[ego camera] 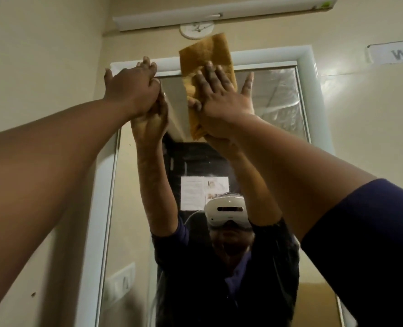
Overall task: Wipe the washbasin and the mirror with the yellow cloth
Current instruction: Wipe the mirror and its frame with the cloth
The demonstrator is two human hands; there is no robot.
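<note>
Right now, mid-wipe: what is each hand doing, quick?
Left hand: fingers hooked over the top edge of the mirror frame, holding it.
Right hand: open, flat fingers pressing the yellow cloth against the mirror.

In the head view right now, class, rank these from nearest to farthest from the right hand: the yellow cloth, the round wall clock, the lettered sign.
1. Yellow cloth: directly under the right hand, pressed against the mirror.
2. Round wall clock: above the mirror frame, up and slightly left.
3. Lettered sign: far right on the wall.
</note>
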